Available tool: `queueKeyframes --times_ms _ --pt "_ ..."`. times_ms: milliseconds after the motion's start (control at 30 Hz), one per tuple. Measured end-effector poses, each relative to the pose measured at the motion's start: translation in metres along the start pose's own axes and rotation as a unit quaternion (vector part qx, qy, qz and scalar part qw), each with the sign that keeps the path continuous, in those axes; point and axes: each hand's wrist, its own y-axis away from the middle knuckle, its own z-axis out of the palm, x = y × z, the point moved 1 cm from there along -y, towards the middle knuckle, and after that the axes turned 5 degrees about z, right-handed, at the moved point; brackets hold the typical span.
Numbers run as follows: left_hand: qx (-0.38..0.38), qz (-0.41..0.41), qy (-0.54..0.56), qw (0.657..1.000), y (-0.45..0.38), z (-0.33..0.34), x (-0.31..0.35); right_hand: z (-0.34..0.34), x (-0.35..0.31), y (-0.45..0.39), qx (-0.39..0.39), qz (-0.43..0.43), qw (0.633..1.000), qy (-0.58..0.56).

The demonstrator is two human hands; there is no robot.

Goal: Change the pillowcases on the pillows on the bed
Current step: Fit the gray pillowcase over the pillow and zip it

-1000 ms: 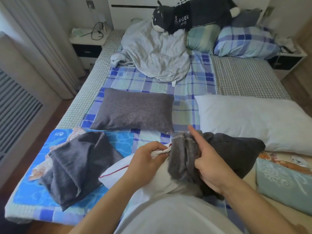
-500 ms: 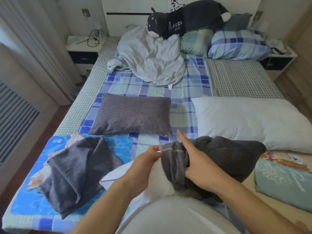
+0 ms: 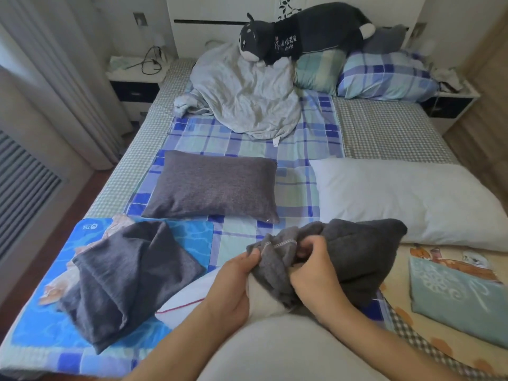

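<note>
The grip was a two-handed one: the left hand (image 3: 236,281) pinched the stitched hem of the dark grey pillowcase (image 3: 357,257) between thumb and fingers, and the right hand (image 3: 316,273) had its fingers curled into the bunched cloth just beside it. Under both hands lay a white pillow (image 3: 264,301), its near end bare and the rest covered by the case, at the foot of the bed (image 3: 384,133).

The risk, as I judged it, was the gathered cloth jamming on the pillow's corner; pulling at only one side of the opening could twist the case or strain the seam. The pillow also lay against the person's body near the bed's edge, so a hard tug might slide it off.

Writing was scarce. The plush toy (image 3: 302,34) by the headboard wore pale characters on its dark shirt, too small to read. The blue mat (image 3: 192,237) carried a white logo at its corner, equally illegible.
</note>
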Motion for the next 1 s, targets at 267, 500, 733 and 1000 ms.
queueKeyframes --times_ms 267,500,733,1000 --pt "0.004 -0.004 0.061 0.998 0.004 -0.02 -0.005 -0.002 -0.001 0.003 -0.207 -0.031 0.964 0.163" --pt "-0.012 -0.02 0.053 0.998 0.007 -0.012 0.002 0.011 -0.007 -0.008 -0.117 0.007 0.97 0.213" --pt "0.197 0.269 -0.496 0.802 0.009 0.012 0.034 -0.002 -0.003 -0.006 0.003 -0.09 0.981 0.172" --pt "0.196 0.355 -0.554 0.727 0.019 0.022 0.034 -0.004 0.011 -0.012 0.031 -0.14 0.98 0.138"
